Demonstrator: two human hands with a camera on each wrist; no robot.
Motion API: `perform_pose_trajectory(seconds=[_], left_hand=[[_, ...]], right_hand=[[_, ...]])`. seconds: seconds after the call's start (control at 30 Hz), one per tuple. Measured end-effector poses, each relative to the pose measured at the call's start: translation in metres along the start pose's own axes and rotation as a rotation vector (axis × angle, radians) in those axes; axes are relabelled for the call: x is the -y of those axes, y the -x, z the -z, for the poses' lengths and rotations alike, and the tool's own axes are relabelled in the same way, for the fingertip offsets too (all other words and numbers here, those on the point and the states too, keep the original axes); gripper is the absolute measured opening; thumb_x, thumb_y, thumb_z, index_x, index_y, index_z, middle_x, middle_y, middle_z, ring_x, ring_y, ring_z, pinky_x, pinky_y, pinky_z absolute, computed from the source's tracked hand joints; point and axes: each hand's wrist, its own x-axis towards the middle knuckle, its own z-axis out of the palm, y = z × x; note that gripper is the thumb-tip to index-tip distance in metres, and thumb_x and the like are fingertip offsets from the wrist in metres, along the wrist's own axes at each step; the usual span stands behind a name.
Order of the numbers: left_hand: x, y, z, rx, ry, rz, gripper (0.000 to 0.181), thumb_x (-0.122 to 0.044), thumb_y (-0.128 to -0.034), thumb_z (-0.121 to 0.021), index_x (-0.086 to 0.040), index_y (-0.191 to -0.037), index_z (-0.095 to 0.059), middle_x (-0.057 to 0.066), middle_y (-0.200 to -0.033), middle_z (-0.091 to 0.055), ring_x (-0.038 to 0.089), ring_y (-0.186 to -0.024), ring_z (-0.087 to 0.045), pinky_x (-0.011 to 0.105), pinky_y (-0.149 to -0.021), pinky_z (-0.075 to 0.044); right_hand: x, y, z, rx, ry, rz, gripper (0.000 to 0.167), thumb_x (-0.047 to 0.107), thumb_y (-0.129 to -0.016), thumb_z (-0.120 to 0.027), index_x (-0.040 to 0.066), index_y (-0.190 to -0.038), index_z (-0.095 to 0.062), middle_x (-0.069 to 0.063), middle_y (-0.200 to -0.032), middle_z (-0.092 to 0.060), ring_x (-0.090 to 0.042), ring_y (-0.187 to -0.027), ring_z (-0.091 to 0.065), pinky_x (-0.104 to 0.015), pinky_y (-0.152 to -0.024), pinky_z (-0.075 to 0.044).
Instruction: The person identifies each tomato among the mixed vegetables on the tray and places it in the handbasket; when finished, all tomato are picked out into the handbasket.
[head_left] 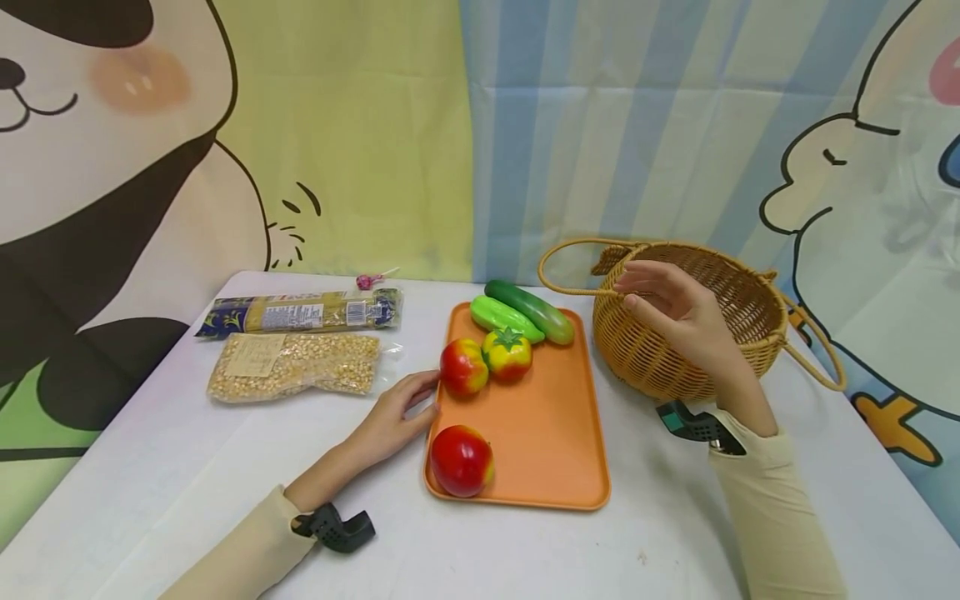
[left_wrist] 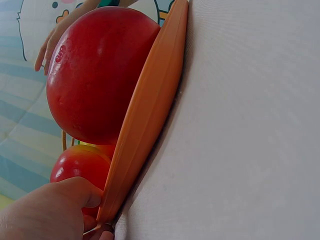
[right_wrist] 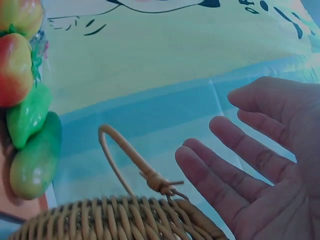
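An orange tray (head_left: pixel 555 433) lies on the table. At its left rim my left hand (head_left: pixel 392 419) grips the edge, thumb on the rim and fingertips low against it in the left wrist view. Large red fruit (head_left: pixel 462 461) sits at the tray's near left corner. Farther back are a red-and-yellow fruit (head_left: pixel 463 367), a yellow-and-red fruit with a green leafy top (head_left: pixel 507 356), a light green vegetable (head_left: pixel 506 318) and a dark green cucumber (head_left: pixel 531 312). My right hand (head_left: pixel 678 317) is raised by the wicker basket (head_left: pixel 645 358), fingers loosely extended, holding nothing.
Left of the tray lie a bag of corn kernels (head_left: pixel 315 364) and a long pack with a blue end (head_left: pixel 300 314). Behind them is a wrapped lollipop (head_left: pixel 365 282). The basket's handle (head_left: pixel 564 291) loops out toward the tray. A printed cloth backdrop (head_left: pixel 570 150) rises behind the table.
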Motion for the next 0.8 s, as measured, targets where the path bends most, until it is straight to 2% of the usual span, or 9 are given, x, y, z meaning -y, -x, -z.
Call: perform_pose_trajectory(seconds=[0.23, 0.37, 0.53, 0.8], left_hand=[[-0.001, -0.002, 0.003, 0.001, -0.012, 0.003, 0.05, -0.004, -0.0945, -0.06, 0.008, -0.14, -0.043, 0.025, -0.143, -0.045, 0.037, -0.134, -0.044, 0.041, -0.108, -0.041], [0.0, 0.001, 0.001, 0.009, -0.008, 0.012, 0.05, -0.004, -0.0941, -0.061, 0.008, -0.14, -0.043, 0.025, -0.143, -0.045, 0.038, -0.134, -0.044, 0.04, -0.107, -0.041], [0.001, 0.0, 0.0, -0.004, -0.011, 0.019, 0.051, -0.004, -0.0936, -0.061, 0.007, -0.14, -0.044, 0.024, -0.143, -0.045, 0.037, -0.133, -0.045, 0.039, -0.107, -0.042], [-0.001, -0.001, 0.001, 0.014, 0.002, 0.039, 0.051, -0.004, -0.0942, -0.061, 0.007, -0.141, -0.042, 0.023, -0.145, -0.044, 0.035, -0.136, -0.043, 0.039, -0.109, -0.041]], right_hand=[[0.001, -0.009, -0.018, 0.057, 0.009, -0.041, 0.034, -0.008, -0.092, -0.058, -0.007, -0.126, -0.058, -0.004, -0.119, -0.065, -0.013, -0.109, -0.063, -0.018, -0.092, -0.053], [-0.002, -0.008, -0.029, 0.093, 0.021, -0.072, 0.028, -0.006, -0.093, -0.059, -0.007, -0.121, -0.06, -0.013, -0.119, -0.064, -0.009, -0.108, -0.063, -0.017, -0.09, -0.054], [-0.01, -0.007, -0.04, 0.141, 0.018, -0.11, 0.027, -0.004, -0.093, -0.059, -0.005, -0.121, -0.062, -0.023, -0.121, -0.061, -0.014, -0.109, -0.063, -0.018, -0.086, -0.055], [-0.022, -0.006, -0.055, 0.208, 0.001, -0.19, 0.029, 0.002, -0.094, -0.061, -0.006, -0.122, -0.061, -0.024, -0.126, -0.059, -0.024, -0.113, -0.06, -0.024, -0.089, -0.055]])
